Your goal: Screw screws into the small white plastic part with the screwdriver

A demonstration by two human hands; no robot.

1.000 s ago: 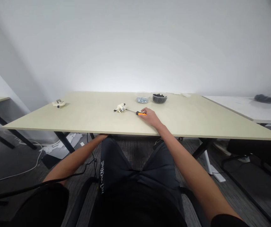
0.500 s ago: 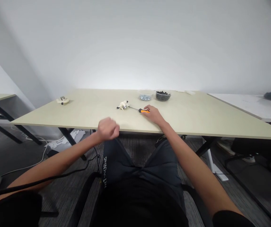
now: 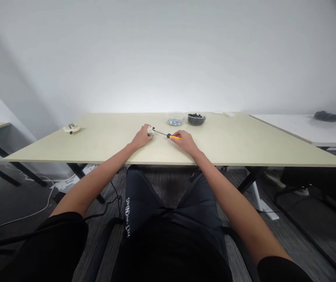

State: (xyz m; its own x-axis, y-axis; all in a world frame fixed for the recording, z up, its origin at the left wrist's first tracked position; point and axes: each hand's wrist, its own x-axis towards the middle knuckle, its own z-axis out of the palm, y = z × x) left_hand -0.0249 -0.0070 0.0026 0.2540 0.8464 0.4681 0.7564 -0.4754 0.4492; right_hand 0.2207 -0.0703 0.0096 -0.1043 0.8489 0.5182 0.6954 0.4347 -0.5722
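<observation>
My right hand [image 3: 186,141] is closed around the black-and-orange handle of a screwdriver [image 3: 175,136]. The screwdriver's thin shaft points left, its tip at a small white plastic part with black bits [image 3: 150,131]. My left hand [image 3: 142,137] grips that white part on the tabletop, its fingers wrapped over the left side and hiding much of it. Whether the tip sits in a screw is too small to tell.
Behind the hands stand a clear bowl of small silvery pieces [image 3: 175,119] and a clear bowl of black pieces [image 3: 196,119]. Another whitish part [image 3: 71,128] lies at the left of the table [image 3: 229,145]. A white table [image 3: 285,125] adjoins on the right.
My left hand has risen from a fist at the table's front edge and taken hold of the white plastic part. My right hand keeps the screwdriver against it. The view has shifted slightly.
</observation>
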